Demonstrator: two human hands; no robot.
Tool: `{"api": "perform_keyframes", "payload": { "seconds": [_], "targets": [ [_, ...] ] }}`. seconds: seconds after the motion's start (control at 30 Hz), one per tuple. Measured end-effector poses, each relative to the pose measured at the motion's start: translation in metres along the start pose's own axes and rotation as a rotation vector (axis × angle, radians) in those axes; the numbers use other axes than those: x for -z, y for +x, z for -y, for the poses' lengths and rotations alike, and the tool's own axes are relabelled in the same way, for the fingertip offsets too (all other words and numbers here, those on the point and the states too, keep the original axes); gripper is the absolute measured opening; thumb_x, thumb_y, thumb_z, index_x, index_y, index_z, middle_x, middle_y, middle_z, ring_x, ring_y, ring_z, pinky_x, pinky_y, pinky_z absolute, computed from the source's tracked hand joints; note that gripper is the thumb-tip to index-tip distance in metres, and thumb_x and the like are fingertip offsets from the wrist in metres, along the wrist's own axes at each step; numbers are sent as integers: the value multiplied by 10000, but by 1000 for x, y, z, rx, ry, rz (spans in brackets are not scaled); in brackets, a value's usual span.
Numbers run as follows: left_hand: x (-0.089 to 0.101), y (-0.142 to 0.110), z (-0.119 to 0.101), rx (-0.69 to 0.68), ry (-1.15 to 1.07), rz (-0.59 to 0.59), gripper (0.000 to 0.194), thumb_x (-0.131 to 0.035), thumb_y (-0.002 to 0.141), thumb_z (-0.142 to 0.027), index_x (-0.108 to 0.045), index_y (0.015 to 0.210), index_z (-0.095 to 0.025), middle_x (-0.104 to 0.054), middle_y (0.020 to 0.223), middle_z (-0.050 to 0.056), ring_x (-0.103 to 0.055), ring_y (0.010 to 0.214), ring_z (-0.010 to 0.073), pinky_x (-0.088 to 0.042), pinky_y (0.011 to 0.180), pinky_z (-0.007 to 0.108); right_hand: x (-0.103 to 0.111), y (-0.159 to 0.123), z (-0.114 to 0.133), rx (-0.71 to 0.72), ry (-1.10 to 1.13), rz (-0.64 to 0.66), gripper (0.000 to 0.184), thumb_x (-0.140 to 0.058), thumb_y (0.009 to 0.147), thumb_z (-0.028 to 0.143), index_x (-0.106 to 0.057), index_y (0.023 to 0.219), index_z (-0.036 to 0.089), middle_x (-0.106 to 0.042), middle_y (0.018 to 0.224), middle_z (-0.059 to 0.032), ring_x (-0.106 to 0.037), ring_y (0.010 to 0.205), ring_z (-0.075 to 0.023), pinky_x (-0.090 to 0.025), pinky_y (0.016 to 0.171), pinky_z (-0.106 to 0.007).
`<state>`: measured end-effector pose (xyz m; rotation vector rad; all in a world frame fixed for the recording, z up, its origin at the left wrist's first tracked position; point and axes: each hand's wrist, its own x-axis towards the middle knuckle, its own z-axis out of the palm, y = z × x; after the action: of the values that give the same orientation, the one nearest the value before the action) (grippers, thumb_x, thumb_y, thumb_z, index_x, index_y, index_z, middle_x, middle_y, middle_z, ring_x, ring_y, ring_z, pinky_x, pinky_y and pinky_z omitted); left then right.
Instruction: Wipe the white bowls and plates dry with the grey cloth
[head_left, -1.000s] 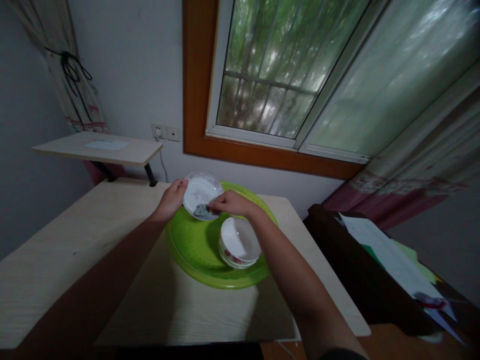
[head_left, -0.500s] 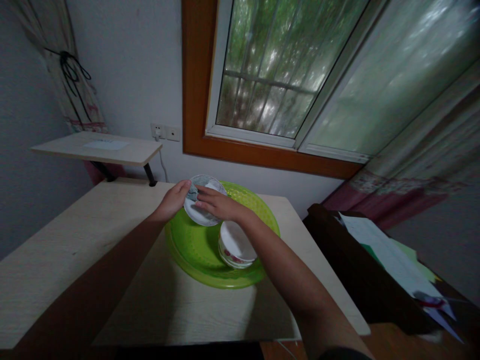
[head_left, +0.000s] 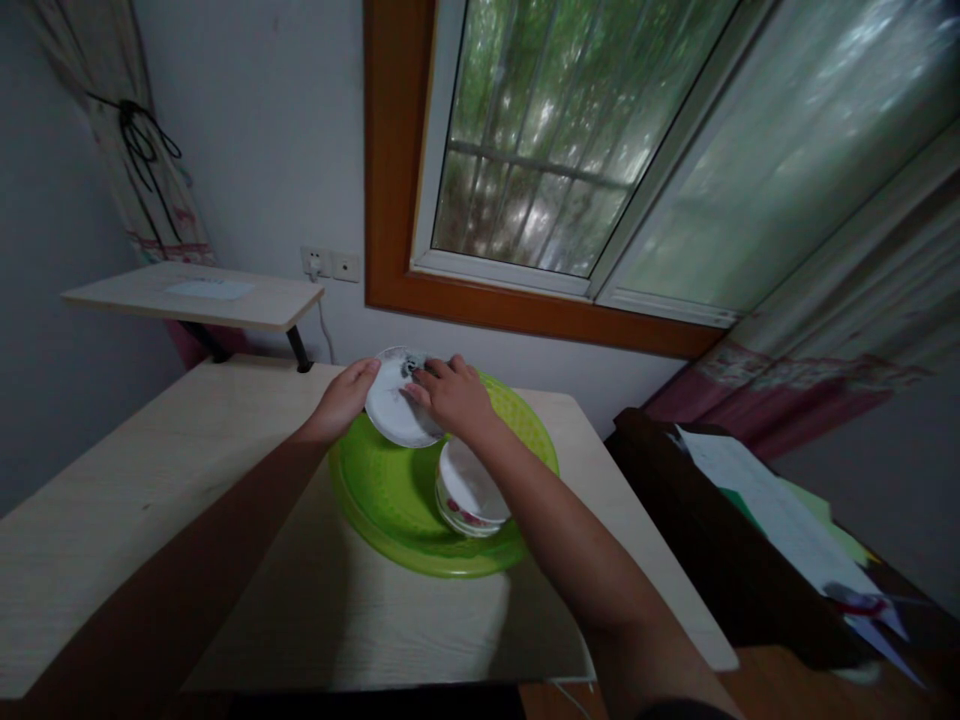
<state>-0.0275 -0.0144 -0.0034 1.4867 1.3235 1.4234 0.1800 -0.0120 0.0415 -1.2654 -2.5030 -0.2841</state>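
My left hand (head_left: 346, 398) grips the left rim of a white plate (head_left: 397, 412) with a patterned edge, thumb on top. The plate is tilted towards me above a green round basin (head_left: 382, 500). My right hand (head_left: 455, 395) reaches over the plate and presses a small dark grey cloth (head_left: 411, 368) against its upper part. Most of the cloth is hidden under my fingers. Beneath my right forearm, white bowls (head_left: 469, 490) with red flowers stand stacked in the basin.
The basin rests on a pale wooden table (head_left: 405, 635). A raised shelf (head_left: 195, 295) with a paper on it stands at the back left. A window (head_left: 555, 180) is behind. Papers (head_left: 780, 520) lie on dark furniture to the right.
My right hand has moved the cloth over the plate, from its lower part to the left rim, then up to the top. My left hand has kept its hold.
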Motion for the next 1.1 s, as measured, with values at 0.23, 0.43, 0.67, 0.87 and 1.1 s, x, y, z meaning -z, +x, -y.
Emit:
{"api": "perform_keyframes", "payload": {
  "seconds": [0.23,0.43,0.67,0.87,1.1],
  "targets": [
    [3,-1,0,8,48,-102,633,-465,876,-674,-671,1147,-140,-720,1142,139,-638,1110,295,-506,939,397,6,4,-10,-120,-11,179,778,-156,997,649,-771,1010,173,-749,1035,-175,-678,1007,-277,-473,914,-375],
    [3,0,3,9,69,-147,578,-461,896,-617,-646,1177,-147,-703,1178,135,-630,1108,285,-503,942,390,8,4,-12,-56,270,279,811,-175,993,678,-787,849,166,-767,858,-132,-713,811,-215,-502,799,-304],
    [1,5,5,20,98,-135,506,-445,906,-538,-626,1184,-155,-687,1188,124,-622,1100,262,-481,975,400,3,3,-8,25,843,468,631,-368,994,626,-785,990,153,-776,892,-75,-699,777,-149,-529,798,-263],
    [2,3,1,-14,164,-138,415,-389,926,-465,-632,1117,-187,-675,1216,104,-589,1156,249,-416,1068,381,1,4,5,363,779,337,417,-439,1023,465,-665,1290,238,-652,1348,-47,-594,1235,-183,-412,1079,-326],
    [1,1,-5,-55,181,-34,430,-346,916,-423,-656,1074,-170,-689,1173,101,-606,1123,247,-430,1055,388,-4,4,15,472,324,128,439,-357,1053,431,-599,1358,229,-542,1472,-85,-518,1281,-226,-314,1112,-433]
  ]
}}
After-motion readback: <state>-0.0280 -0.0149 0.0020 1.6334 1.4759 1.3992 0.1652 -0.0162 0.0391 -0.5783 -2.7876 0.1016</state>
